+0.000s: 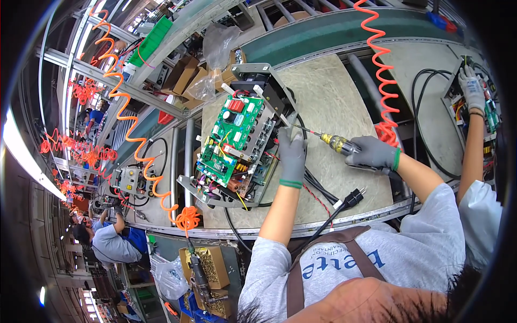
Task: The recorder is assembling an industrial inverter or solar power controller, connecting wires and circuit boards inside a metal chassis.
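My right hand (372,153), in a grey glove with a green cuff, is wrapped around a screwdriver (339,144) with a yellow and black handle. Its thin shaft points left, with the tip beside my left hand (292,159). That hand, gloved alike, has its fingers drawn together against the metal frame of an opened electrical unit (264,134); whatever sits between the fingertips is hidden. The unit carries a green circuit board (231,132) with wires and components, tilted on the bench. From it a black power cord runs to a plug (354,198) near the bench edge.
Orange coiled hoses (383,81) hang over the bench (344,97). Below the front edge, a power driver (200,274) hangs by boxes of screws (215,264). At right, a co-worker's gloved hand (473,90) rests on another unit. Cardboard boxes (186,75) stand behind.
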Demonstrator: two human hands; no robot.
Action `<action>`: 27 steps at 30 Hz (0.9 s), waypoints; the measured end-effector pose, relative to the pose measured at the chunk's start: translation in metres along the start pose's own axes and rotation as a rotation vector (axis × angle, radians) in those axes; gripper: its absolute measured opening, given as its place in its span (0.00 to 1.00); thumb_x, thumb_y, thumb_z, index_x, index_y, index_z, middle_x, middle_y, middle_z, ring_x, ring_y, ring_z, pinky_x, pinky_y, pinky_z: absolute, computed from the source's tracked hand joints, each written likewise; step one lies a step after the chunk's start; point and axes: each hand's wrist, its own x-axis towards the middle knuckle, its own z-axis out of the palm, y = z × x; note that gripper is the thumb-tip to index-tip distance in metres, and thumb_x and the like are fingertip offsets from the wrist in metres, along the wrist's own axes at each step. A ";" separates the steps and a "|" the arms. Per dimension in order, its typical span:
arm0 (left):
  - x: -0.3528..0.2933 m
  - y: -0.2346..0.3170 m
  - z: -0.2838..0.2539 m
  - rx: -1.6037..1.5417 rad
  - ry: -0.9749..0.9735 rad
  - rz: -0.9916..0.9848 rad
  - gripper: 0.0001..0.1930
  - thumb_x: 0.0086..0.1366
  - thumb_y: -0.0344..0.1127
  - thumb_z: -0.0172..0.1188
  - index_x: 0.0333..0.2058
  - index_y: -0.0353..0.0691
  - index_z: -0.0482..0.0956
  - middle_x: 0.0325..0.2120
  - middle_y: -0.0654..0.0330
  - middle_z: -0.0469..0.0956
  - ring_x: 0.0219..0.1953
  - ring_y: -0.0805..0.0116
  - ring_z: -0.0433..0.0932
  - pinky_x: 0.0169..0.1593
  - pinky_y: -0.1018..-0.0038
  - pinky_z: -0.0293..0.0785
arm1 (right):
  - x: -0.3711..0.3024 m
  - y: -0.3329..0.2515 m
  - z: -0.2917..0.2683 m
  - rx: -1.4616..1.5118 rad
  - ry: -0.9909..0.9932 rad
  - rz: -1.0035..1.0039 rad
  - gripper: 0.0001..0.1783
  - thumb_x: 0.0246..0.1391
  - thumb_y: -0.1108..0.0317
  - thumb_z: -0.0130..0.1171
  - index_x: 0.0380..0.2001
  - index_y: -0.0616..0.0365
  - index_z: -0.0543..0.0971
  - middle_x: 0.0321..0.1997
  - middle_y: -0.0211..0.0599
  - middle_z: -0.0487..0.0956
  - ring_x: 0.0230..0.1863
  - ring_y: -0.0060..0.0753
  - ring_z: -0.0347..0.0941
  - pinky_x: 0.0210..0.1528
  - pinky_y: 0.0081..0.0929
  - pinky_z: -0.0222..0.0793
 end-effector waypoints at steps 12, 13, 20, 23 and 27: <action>0.039 -0.028 0.012 0.254 0.126 -0.099 0.41 0.53 0.21 0.48 0.67 0.42 0.46 0.59 0.46 0.64 0.33 0.68 0.79 0.23 0.78 0.71 | 0.036 0.009 -0.014 -0.093 -0.053 0.022 0.30 0.43 0.44 0.60 0.37 0.63 0.77 0.36 0.51 0.79 0.40 0.49 0.76 0.44 0.38 0.69; 0.038 -0.024 0.012 0.252 0.141 -0.130 0.41 0.53 0.21 0.48 0.67 0.42 0.46 0.59 0.46 0.64 0.33 0.68 0.79 0.23 0.78 0.71 | 0.037 0.011 -0.015 -0.064 -0.053 0.000 0.30 0.43 0.44 0.61 0.37 0.63 0.77 0.36 0.51 0.79 0.40 0.49 0.76 0.44 0.38 0.69; 0.039 -0.012 0.000 0.087 0.010 -0.132 0.41 0.54 0.20 0.43 0.68 0.43 0.43 0.66 0.51 0.53 0.36 0.69 0.78 0.24 0.83 0.69 | 0.050 0.018 -0.016 -0.053 -0.115 0.027 0.30 0.43 0.45 0.61 0.37 0.63 0.76 0.36 0.52 0.79 0.40 0.49 0.76 0.43 0.38 0.69; 0.038 -0.012 -0.002 0.104 0.002 -0.134 0.40 0.55 0.21 0.40 0.68 0.43 0.42 0.66 0.51 0.53 0.37 0.69 0.78 0.25 0.84 0.68 | 0.050 0.019 -0.015 -0.041 -0.124 0.004 0.30 0.44 0.44 0.61 0.37 0.63 0.76 0.36 0.53 0.79 0.40 0.50 0.76 0.43 0.38 0.69; 0.037 -0.011 -0.002 0.132 0.018 -0.146 0.39 0.56 0.21 0.40 0.67 0.42 0.43 0.66 0.51 0.53 0.37 0.68 0.78 0.25 0.83 0.67 | 0.048 0.017 -0.015 -0.023 -0.109 -0.018 0.31 0.44 0.44 0.61 0.37 0.63 0.76 0.36 0.53 0.78 0.40 0.50 0.76 0.43 0.38 0.69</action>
